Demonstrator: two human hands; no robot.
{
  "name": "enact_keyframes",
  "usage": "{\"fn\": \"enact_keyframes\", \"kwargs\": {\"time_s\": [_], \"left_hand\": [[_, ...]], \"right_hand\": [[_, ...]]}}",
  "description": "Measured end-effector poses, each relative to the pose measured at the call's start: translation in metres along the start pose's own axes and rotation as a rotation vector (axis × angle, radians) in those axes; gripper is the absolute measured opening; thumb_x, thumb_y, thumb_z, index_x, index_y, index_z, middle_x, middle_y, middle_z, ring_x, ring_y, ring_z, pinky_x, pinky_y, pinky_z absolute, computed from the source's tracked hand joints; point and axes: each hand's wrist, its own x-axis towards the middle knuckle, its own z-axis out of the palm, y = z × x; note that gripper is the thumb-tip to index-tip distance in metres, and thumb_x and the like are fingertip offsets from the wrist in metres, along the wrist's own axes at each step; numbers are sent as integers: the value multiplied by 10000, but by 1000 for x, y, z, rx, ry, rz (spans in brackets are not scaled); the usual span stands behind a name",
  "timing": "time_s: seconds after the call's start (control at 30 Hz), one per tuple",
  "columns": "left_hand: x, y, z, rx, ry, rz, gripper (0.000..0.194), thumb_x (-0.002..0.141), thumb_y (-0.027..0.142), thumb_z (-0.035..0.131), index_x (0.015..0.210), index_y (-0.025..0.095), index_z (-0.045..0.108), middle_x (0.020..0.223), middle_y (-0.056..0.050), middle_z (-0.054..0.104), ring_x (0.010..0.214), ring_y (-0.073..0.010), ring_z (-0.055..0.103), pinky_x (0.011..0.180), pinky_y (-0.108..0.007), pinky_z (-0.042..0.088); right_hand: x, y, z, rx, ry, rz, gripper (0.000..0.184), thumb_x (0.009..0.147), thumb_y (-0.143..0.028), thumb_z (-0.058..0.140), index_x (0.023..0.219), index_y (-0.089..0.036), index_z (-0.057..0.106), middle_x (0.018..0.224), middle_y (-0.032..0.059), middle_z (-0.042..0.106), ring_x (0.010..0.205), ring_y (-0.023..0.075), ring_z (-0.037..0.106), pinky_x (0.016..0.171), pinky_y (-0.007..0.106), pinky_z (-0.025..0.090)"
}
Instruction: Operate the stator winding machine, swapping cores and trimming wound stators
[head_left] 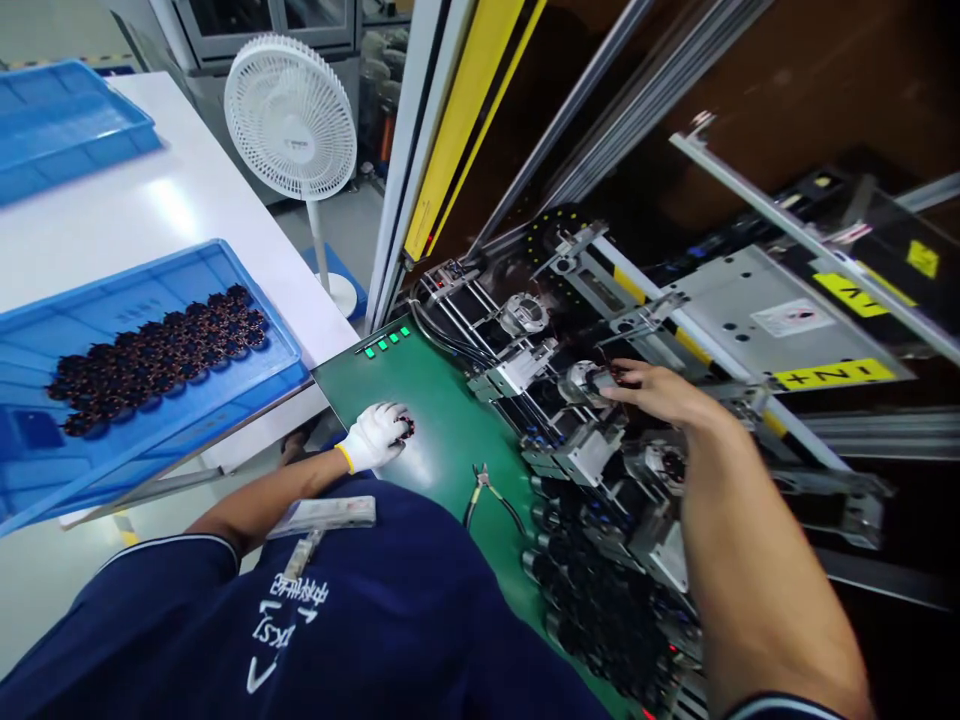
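My left hand [376,436], in a white glove with a yellow cuff, is closed over a small dark stator with copper windings [407,428] above the green mat [442,400]. My bare right hand [660,390] reaches into the machine, its fingers closed at a round metal fixture [579,383]. A bit of something dark shows by those fingertips, too small to make out. Other round fixtures, one farther back [525,314] and one nearer [664,462], sit in the same row. Wire cutters [482,480] with dark and yellow handles lie on the mat between my hands.
A blue tray [277,330] with rows of copper-wound stators stands on the white table [187,210] at left; another blue tray [75,150] is behind. A white fan [292,120] stands beyond. Several dark cylindrical parts [577,580] crowd the machine's near side. A yellow-faced post [465,120] rises ahead.
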Motion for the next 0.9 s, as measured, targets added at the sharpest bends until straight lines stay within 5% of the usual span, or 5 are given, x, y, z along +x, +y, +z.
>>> {"fn": "enact_keyframes", "kwargs": {"time_s": [0.17, 0.33, 0.43, 0.67, 0.9], "left_hand": [[-2, -3, 1, 4, -3, 1, 369, 862, 290, 659, 1219, 203, 693, 1462, -162, 572, 1339, -335, 547, 1166, -513, 426], [21, -6, -4, 53, -56, 33, 382, 895, 292, 620, 1250, 164, 680, 1471, -193, 556, 1365, -346, 525, 1167, -499, 422], [39, -2, -12, 106, -106, 97, 407, 938, 304, 537, 1285, 139, 671, 1491, -212, 537, 1369, -363, 521, 1160, -508, 425], [85, 29, -85, 255, -143, 220, 490, 939, 498, 506, 1224, 154, 708, 1480, -219, 543, 1320, -399, 567, 1072, -509, 511], [177, 198, -142, 339, -73, 503, 716, 933, 685, 460, 1491, 241, 511, 1455, -161, 585, 1321, -418, 563, 1088, -549, 472]], "right_hand": [[-54, -75, 7, 356, 133, -296, 258, 977, -363, 657, 1010, -156, 807, 1593, 164, 448, 1462, 277, 483, 1225, 476, 416], [-93, -220, 116, 382, 39, -193, 90, 896, -211, 723, 899, -131, 764, 1592, 198, 435, 1490, 368, 406, 1187, 632, 418], [-89, -266, 162, 401, -29, -45, 73, 889, -138, 711, 926, -101, 762, 1554, 244, 467, 1448, 405, 434, 1058, 661, 497], [-127, -234, 170, 513, 197, 137, 661, 883, -403, 796, 1462, -189, 561, 1668, 195, 317, 1555, 326, 279, 1203, 572, 371], [-230, -238, 234, 446, 215, 407, 846, 811, -609, 804, 1488, -169, 554, 1657, 233, 326, 1542, 393, 286, 1235, 596, 257]]}}
